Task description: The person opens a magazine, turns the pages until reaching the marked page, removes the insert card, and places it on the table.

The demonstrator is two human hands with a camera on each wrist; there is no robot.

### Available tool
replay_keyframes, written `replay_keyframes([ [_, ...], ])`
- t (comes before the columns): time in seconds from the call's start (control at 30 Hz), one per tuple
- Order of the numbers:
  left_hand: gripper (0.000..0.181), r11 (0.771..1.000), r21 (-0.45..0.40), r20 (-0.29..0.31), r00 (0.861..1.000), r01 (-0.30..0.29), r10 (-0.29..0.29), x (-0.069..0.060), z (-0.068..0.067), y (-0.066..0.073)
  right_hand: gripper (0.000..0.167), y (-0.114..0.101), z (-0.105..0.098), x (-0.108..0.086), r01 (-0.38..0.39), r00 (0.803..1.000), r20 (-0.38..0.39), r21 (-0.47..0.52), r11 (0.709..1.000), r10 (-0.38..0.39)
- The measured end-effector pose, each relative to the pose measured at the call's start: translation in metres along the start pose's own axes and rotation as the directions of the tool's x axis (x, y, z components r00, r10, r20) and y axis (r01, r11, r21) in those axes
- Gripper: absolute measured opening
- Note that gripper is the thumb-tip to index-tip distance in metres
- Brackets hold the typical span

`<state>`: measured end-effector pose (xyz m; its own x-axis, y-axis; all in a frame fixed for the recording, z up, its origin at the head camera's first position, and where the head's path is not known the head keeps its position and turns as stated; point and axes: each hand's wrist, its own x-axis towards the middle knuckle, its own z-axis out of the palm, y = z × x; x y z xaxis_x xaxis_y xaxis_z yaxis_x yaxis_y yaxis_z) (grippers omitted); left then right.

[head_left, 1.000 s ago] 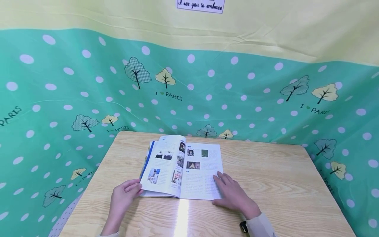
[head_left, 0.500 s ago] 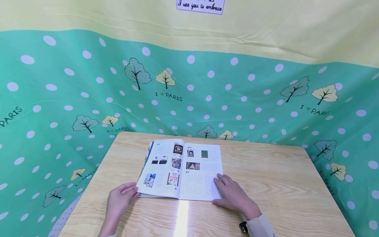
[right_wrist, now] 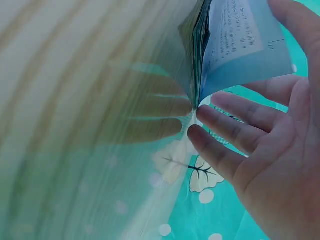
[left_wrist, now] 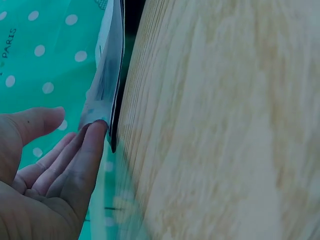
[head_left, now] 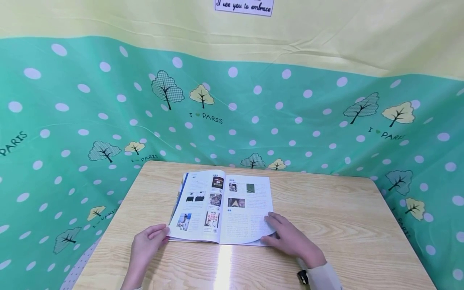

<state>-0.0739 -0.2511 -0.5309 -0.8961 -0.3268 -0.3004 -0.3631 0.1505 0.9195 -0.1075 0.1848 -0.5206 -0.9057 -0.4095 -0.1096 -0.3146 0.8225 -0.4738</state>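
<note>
A magazine (head_left: 246, 225) lies spread on the wooden table, printed pages facing up. At its lower right corner my right hand (head_left: 290, 237) holds one lifted page. In the right wrist view that page (right_wrist: 245, 65) bends away from the stack, between the thumb and index finger of my right hand (right_wrist: 270, 130); the other fingers are extended near the table. My left hand (head_left: 146, 241) is at the magazine's lower left corner. In the left wrist view a fingertip of my left hand (left_wrist: 55, 165) touches the pages' edge (left_wrist: 102, 95), while its thumb stands apart from the paper.
The wooden table (head_left: 326, 209) extends on both sides of the magazine. Behind and beside it hangs a green and yellow curtain (head_left: 232, 104) with dots and trees. A black band (head_left: 302, 277) is at the right wrist, by the sleeve.
The left-hand page has come down flat, and my left hand has shifted slightly left and down. The lower right corner of the right page has since been lifted by my right hand.
</note>
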Motion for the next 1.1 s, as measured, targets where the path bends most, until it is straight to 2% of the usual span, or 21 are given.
replay_keyframes([
  [0.27, 0.042, 0.993, 0.115, -0.034, 0.999, -0.025, 0.030, -0.001, -0.003, 0.001, 0.072, 0.003, 0.000, 0.000, -0.007, 0.996, -0.089, 0.023, 1.000, 0.009],
  [0.53, 0.043, 0.988, 0.151, -0.031, 0.999, -0.021, 0.026, -0.001, 0.003, 0.008, 0.065, 0.007, -0.001, 0.001, -0.011, 0.990, -0.140, -0.004, 1.000, 0.011],
  [0.63, 0.042, 0.989, 0.143, -0.021, 0.999, -0.035, 0.038, -0.001, 0.010, 0.011, 0.063, 0.007, -0.001, 0.003, -0.032, 0.985, -0.168, 0.005, 0.999, 0.033],
  [0.8, 0.038, 0.994, 0.081, 0.033, 0.997, -0.076, 0.073, -0.001, 0.027, 0.017, 0.068, 0.004, 0.001, 0.005, -0.140, 0.970, -0.203, -0.011, 0.990, 0.135],
  [0.87, 0.038, 0.993, 0.081, 0.055, 0.995, -0.087, 0.082, -0.002, 0.034, 0.021, 0.069, 0.003, 0.001, 0.005, -0.160, 0.965, -0.215, -0.019, 0.987, 0.152],
  [1.0, 0.038, 0.989, 0.091, 0.094, 0.989, -0.119, 0.111, -0.003, 0.049, 0.027, 0.068, 0.000, 0.002, 0.006, -0.134, 0.963, -0.239, -0.019, 0.991, 0.126],
  [1.1, 0.037, 0.986, 0.063, 0.133, 0.981, -0.152, 0.143, -0.004, 0.059, 0.031, 0.066, -0.001, 0.003, 0.007, -0.095, 0.962, -0.259, -0.020, 0.995, 0.087],
])
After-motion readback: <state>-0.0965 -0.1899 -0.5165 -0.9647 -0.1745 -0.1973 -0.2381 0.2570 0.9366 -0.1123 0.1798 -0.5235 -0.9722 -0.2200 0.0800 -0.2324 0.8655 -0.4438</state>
